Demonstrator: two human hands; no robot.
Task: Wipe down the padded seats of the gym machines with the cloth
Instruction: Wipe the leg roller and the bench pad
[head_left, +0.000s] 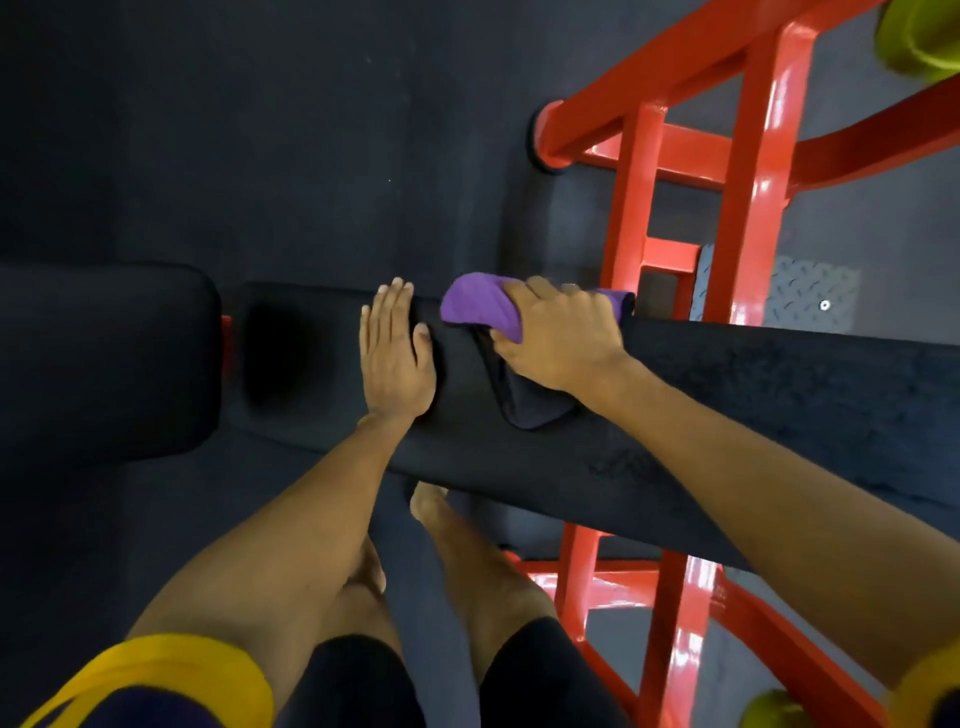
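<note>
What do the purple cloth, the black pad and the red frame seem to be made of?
The purple cloth: woven or microfibre fabric, matte; it bunches and folds under the right hand. The black pad: probably vinyl over foam, matte, finely grained. The red frame: likely metal tubing; glossy paint shows bright highlights.

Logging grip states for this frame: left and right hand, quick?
Left hand: open, fingers straight, flat on the black pad.
Right hand: closed round the purple cloth, on the same pad.

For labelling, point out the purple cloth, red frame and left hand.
purple cloth (480, 305), head view, its bare left fold.
red frame (754, 208), head view, tall upright.
left hand (397, 358), head view, its back.
</note>
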